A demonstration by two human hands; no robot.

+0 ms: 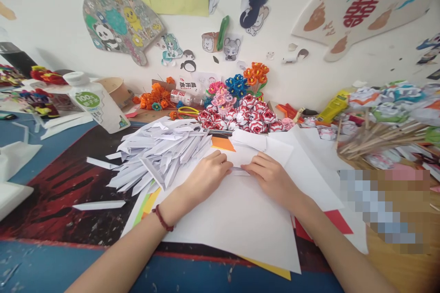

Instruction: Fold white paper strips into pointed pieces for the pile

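Between my two hands a small folded strip of white paper [239,171] lies over large white sheets [237,219]. My left hand [212,171] has its fingers curled onto the strip's left end. On the right end, my right hand [270,175] pinches it with thumb and fingers. Just beyond the hands are loose white paper slips [248,139] and an orange piece of paper [223,143]. A big heap of folded white paper strips [161,151] is left of my left hand, with one single strip [99,205] apart from it.
A tilted white bottle [98,100] stands at the back left. Red-and-white paper flowers [240,116] and blue flowers [236,86] line the wall. Yellow-handled scissors [188,111] lie behind the heap. At right are wooden sticks [371,139] and a yellow tool [333,106].
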